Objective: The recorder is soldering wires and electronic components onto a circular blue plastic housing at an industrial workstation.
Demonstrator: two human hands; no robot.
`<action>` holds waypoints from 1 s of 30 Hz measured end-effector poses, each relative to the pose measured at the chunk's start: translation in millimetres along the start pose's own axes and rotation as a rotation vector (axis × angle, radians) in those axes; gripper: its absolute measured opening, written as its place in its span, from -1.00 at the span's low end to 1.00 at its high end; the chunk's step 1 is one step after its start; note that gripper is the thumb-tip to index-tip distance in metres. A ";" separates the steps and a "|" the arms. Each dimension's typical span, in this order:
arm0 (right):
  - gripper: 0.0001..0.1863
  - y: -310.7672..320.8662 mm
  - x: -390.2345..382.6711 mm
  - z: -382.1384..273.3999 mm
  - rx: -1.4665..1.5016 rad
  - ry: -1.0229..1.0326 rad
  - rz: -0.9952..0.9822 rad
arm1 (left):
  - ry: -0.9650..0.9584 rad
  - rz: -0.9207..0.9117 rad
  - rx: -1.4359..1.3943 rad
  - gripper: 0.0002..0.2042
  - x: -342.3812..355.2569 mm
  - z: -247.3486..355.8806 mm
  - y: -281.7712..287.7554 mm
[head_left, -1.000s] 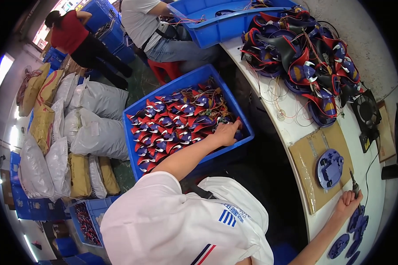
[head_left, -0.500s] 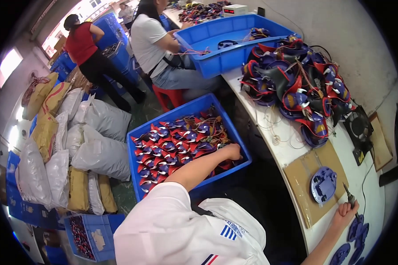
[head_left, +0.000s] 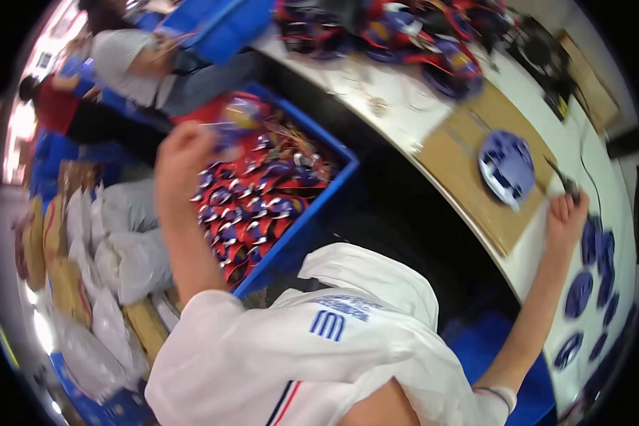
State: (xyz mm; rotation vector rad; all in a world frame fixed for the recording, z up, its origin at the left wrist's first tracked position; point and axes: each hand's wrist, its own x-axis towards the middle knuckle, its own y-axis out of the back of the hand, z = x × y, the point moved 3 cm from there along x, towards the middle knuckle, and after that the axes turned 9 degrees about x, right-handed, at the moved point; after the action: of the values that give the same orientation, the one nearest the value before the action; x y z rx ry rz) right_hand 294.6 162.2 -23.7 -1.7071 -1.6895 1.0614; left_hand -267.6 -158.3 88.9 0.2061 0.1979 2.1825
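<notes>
My left hand [head_left: 186, 145], smeared by motion, is closed on a red-and-purple plastic part [head_left: 240, 117] with a yellow patch. It is raised over a blue crate [head_left: 291, 231] packed with rows of similar red, purple and white parts [head_left: 252, 202], some with thin wires. My right hand [head_left: 566, 213] grips a dark-handled tool [head_left: 569, 186] with a thin pointed tip, above the white table. Left of that tip, a round purple plastic shell [head_left: 505, 167] lies on a flat piece of cardboard [head_left: 451, 153], its inner posts and recesses showing.
More wired parts [head_left: 419, 35] are heaped on the far table, beside a black fan-like device [head_left: 539, 50]. Purple pieces [head_left: 579, 295] lie at the table's right. A seated person [head_left: 131, 60] and a standing person [head_left: 60, 106] are at the left, near stacked sacks [head_left: 131, 248].
My left hand has come up out of the crate and moved left with a part in it. The view has turned; my right hand still holds the tool.
</notes>
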 end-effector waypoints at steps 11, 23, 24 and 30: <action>-0.82 -28.5 -31.7 9.0 0.066 0.065 0.157 | -0.370 -0.273 -0.238 -0.73 70.1 109.9 -69.8; -0.80 -25.3 -29.3 -16.3 0.168 0.168 0.168 | -0.504 -0.398 -0.192 -0.77 139.8 151.5 -243.0; -0.80 -26.0 -28.2 -18.5 0.182 0.172 0.160 | -0.516 -0.409 -0.044 -0.77 137.5 138.3 -248.0; -0.79 -26.6 -29.5 -28.3 0.253 0.187 0.143 | -0.646 -0.102 0.533 -0.75 150.3 86.4 -237.8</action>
State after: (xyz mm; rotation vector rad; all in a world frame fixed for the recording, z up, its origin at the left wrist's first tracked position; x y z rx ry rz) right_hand 304.3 140.5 18.9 -1.7215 -1.2761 1.0899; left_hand -147.8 106.8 132.6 1.1476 0.4037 1.8139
